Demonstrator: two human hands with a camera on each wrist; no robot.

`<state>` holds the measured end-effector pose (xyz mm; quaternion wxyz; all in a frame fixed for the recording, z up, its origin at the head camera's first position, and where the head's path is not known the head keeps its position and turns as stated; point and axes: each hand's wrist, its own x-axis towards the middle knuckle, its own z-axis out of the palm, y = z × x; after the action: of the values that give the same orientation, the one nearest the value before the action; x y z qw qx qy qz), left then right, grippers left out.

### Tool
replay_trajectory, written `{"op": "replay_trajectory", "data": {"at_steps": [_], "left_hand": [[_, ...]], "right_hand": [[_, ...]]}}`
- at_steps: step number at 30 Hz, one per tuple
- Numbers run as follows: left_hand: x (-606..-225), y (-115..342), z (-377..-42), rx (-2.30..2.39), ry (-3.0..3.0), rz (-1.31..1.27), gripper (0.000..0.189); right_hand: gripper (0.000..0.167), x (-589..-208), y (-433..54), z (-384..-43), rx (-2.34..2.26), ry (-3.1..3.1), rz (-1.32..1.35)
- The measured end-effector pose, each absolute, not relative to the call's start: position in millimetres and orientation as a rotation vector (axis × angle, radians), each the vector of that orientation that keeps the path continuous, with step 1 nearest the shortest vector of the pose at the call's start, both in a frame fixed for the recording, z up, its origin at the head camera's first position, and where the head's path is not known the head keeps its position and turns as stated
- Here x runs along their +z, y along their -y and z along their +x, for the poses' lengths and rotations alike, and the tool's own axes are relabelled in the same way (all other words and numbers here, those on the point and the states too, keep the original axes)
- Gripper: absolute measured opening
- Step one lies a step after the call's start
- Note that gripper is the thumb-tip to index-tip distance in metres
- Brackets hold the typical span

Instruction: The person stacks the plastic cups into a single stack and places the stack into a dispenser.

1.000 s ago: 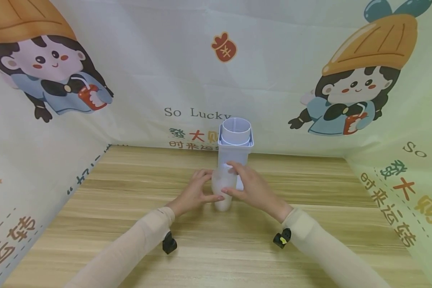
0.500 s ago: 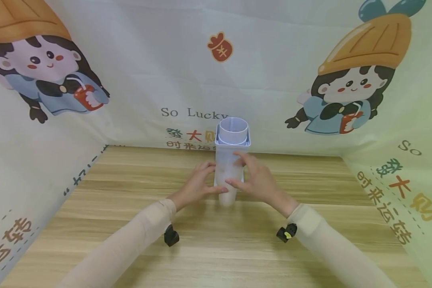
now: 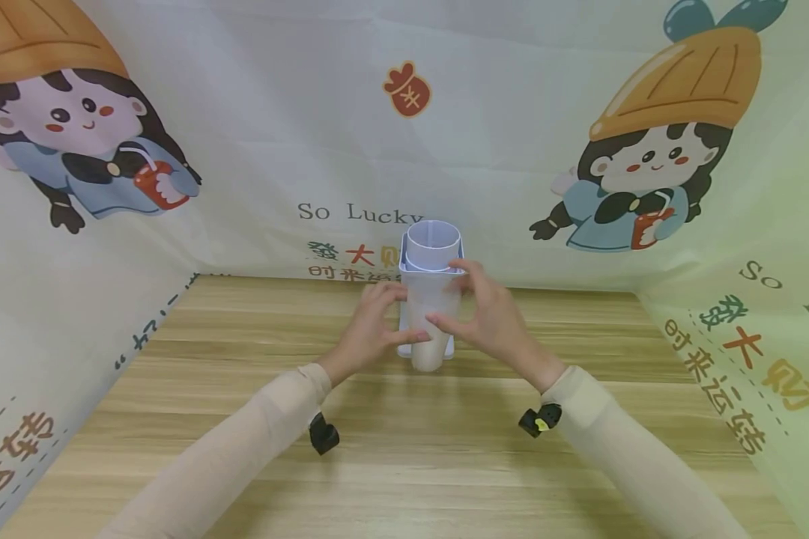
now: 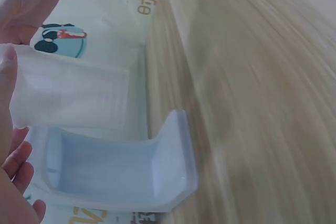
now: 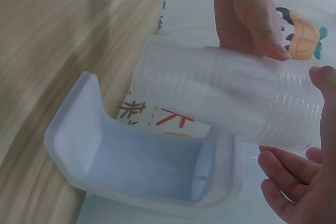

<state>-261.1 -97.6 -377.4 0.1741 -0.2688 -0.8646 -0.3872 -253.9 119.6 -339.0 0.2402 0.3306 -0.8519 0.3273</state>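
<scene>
A stack of clear plastic cups [image 5: 210,90] is held off the table between both hands, tilted in the head view with its narrow end toward me. My left hand [image 3: 366,331] grips it from the left, thumb across the near side. From the right, my right hand [image 3: 497,323] holds its upper part with thumb and fingers. Directly behind the stack stands a pale blue-white cup dispenser [image 3: 433,250], with a round tube at its top and an open recess and foot below. In both wrist views the stack is beside the recess, apart from its foot.
The wood-grain table [image 3: 404,464] carries the dispenser near its back edge. A white printed cloth [image 3: 276,112] with cartoon figures walls the back and both sides. Black wrist cameras [image 3: 324,434] hang below the sleeves.
Both hands have lifted the cup stack upward and moved it slightly right, closer in line with the dispenser's front. The dispenser stays standing, and the head view has shifted a little.
</scene>
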Motion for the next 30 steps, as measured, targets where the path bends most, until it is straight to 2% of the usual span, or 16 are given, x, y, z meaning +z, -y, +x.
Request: {"op": "replay_trajectory", "data": {"at_steps": [30], "left_hand": [[-246,90,-288,-1.028,2.47,-0.609,0.063]], "right_hand": [[0.073,-217,-122,-283,0.935,2.249,0.806]]}}
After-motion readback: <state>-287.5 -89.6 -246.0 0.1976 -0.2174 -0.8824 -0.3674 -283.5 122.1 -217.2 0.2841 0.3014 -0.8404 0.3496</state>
